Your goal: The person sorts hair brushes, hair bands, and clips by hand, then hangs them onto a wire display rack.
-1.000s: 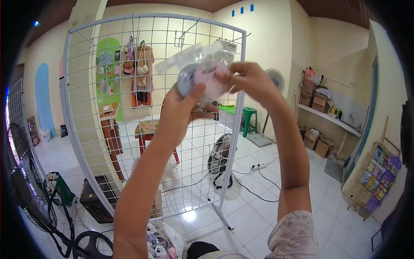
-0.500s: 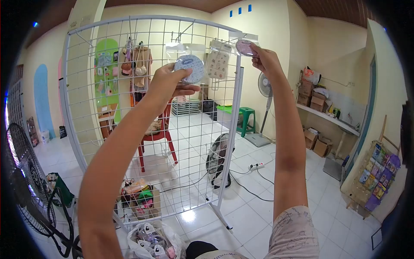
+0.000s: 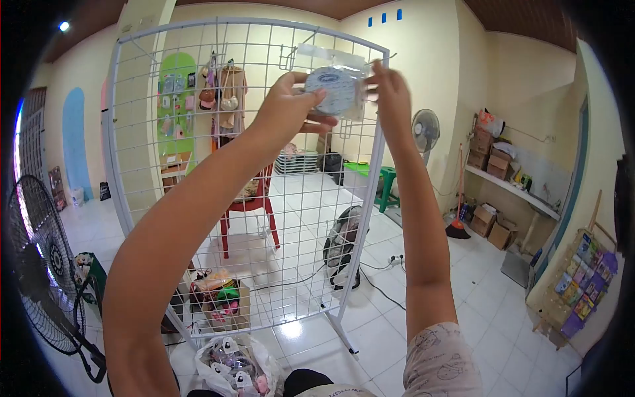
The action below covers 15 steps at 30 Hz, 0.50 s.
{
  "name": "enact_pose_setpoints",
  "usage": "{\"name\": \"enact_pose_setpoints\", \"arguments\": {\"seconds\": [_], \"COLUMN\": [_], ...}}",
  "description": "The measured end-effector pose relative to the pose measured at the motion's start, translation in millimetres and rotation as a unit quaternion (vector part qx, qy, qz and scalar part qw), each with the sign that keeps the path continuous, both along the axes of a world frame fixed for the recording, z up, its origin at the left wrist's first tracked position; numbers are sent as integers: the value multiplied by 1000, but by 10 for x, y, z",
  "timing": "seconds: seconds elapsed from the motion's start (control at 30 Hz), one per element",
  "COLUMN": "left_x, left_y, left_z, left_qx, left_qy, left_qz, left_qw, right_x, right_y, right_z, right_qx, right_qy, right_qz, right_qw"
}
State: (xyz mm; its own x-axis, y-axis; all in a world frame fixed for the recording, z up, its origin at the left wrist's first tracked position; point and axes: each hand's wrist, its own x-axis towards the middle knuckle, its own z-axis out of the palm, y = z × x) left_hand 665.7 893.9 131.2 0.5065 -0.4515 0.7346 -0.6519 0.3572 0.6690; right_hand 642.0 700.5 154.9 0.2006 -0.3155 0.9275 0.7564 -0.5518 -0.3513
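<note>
My left hand (image 3: 294,102) is closed on a clear packet with a round pale blue item (image 3: 331,90) inside, its thumb across the front. The packet is held up before the upper right of a white wire grid rack (image 3: 264,192). Just right of the packet, my right hand (image 3: 391,92) is raised beside the rack's top right corner, near a thin wire hook (image 3: 393,56). Motion smears its fingers, and I cannot make out anything in them. Another clear packet edge (image 3: 359,99) shows behind the blue one, partly hidden.
A white plastic bag of packed goods (image 3: 235,367) lies at the rack's foot, with a cardboard box of colourful items (image 3: 221,304) behind the mesh. A floor fan (image 3: 344,245) and cables stand right of it. Another fan (image 3: 49,264) is at left, a red chair (image 3: 251,205) behind.
My left hand has moved right and slightly up with the blue packet. My right hand has come left and down toward it. The round pink packet it held is out of sight. The view has shifted.
</note>
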Motion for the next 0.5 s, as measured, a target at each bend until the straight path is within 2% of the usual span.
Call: {"name": "enact_pose_setpoints", "arguments": {"seconds": [0.07, 0.17, 0.27, 0.37, 0.43, 0.5], "left_x": [32, -22, -23, 200, 263, 316], "left_y": [-41, -13, 99, 224, 319, 380], "left_z": [20, -31, -194, -438, -556, -645], "left_qx": [-4, 1, 39, 81, 120, 104], "left_qy": [7, 18, 14, -7, -45, -35], "left_qz": [-47, -26, 4, 21, 65, 31], "left_qw": [999, 1000, 999, 997, 990, 993], "right_x": [-66, -88, -192, -93, -115, -125], "right_y": [211, 158, -167, -652, -731, -768], "right_z": [-137, -79, 162, 413, 485, 523], "right_qx": [-35, -43, 38, 133, 139, 149], "right_qy": [149, 121, 50, 76, 108, 138], "right_qz": [65, 104, 71, 132, 138, 156], "right_qw": [986, 986, 995, 979, 975, 967]}}
